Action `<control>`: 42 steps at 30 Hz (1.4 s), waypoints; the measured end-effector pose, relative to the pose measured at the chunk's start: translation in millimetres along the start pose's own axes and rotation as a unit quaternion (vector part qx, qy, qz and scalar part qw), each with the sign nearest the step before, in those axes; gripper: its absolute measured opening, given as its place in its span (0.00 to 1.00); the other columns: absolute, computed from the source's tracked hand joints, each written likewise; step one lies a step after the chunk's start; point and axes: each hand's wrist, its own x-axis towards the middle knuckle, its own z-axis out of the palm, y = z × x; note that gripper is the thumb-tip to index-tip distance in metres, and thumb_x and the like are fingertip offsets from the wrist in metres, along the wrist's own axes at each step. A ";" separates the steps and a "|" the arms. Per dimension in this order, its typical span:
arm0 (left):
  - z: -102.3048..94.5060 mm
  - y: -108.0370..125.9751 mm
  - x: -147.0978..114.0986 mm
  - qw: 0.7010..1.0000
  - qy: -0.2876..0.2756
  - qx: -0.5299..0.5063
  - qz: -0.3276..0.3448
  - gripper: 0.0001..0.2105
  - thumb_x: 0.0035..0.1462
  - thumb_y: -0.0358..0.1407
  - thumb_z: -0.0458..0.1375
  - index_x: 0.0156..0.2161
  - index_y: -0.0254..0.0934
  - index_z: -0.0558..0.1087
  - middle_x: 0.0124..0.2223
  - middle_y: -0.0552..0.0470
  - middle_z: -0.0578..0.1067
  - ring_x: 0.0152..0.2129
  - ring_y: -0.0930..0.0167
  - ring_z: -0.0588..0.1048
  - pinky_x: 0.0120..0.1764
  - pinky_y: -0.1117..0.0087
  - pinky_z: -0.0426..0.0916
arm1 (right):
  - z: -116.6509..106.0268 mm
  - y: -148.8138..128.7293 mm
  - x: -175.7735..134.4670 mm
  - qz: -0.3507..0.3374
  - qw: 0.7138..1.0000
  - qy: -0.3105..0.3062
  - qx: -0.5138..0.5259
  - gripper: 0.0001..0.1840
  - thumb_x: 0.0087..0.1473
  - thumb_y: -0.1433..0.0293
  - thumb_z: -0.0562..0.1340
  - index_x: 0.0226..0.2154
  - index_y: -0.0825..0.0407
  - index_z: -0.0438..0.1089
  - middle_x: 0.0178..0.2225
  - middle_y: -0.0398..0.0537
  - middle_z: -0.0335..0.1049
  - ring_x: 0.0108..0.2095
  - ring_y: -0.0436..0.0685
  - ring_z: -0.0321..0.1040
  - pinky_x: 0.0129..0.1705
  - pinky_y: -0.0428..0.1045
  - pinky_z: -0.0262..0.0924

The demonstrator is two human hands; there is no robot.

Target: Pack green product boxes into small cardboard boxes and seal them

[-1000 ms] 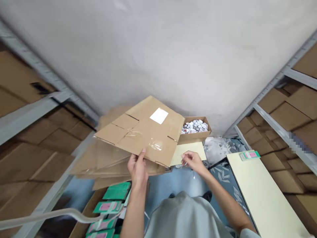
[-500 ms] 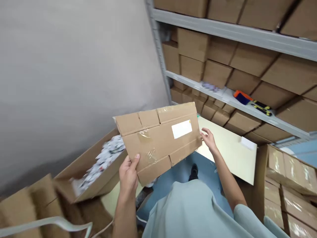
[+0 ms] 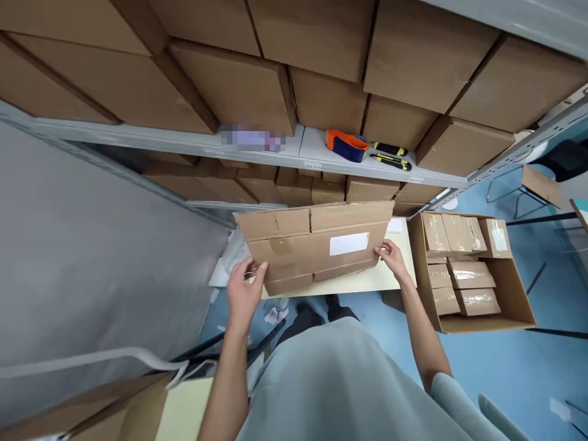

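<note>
Head view, entry for this moment. Item one: flattened carton (image 3: 296,251), brown, creased and slotted, with clear tape and a white label (image 3: 349,244) facing me; held tilted above the cream tabletop (image 3: 407,252), whether touching it I cannot tell. Item two: my left hand (image 3: 244,293), gripping the carton's left edge, thumb on the near face. Item three: my right hand (image 3: 392,260), fingertips pinching the right edge.

Changes noted: a second ago my left hand alone bore the carton by the wall, my right hand apart from it; now both hold it, and I face the shelf (image 3: 275,157). Bearing on the work, as I judge it: the sheet is better steadied, and over a surface that could take it.

Surroundings: two yellow-and-black cutters (image 3: 391,162) on the shelf; to the right, a large box (image 3: 511,297) of taped cartons (image 3: 471,274).
</note>
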 end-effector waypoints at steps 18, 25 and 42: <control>62.4 -50.7 55.4 0.968 -0.221 -0.098 -0.060 0.20 0.59 0.46 0.61 0.52 0.37 0.79 0.56 0.34 0.83 0.50 0.57 0.83 0.55 0.55 0.78 | 53.3 50.3 -68.2 0.045 0.972 0.200 -0.112 0.25 0.53 0.50 0.61 0.47 0.48 0.71 0.51 0.61 0.82 0.46 0.64 0.80 0.53 0.60 0.75; 65.0 -39.7 48.3 0.949 -0.252 -0.156 -0.106 0.30 0.62 0.46 0.63 0.66 0.37 0.72 0.70 0.31 0.72 0.64 0.53 0.76 0.66 0.48 0.72 | 53.9 42.1 -75.8 0.076 0.977 0.170 -0.106 0.23 0.55 0.52 0.66 0.47 0.50 0.74 0.51 0.60 0.83 0.47 0.66 0.82 0.55 0.62 0.75; 97.4 43.7 17.2 0.965 -0.109 -0.191 -0.140 0.38 0.54 0.47 0.72 0.68 0.45 0.68 0.70 0.38 0.71 0.68 0.54 0.72 0.67 0.53 0.72 | -25.5 -95.1 -26.7 0.001 0.975 -0.157 -0.155 0.23 0.62 0.48 0.71 0.48 0.48 0.84 0.46 0.52 0.86 0.45 0.63 0.82 0.50 0.56 0.76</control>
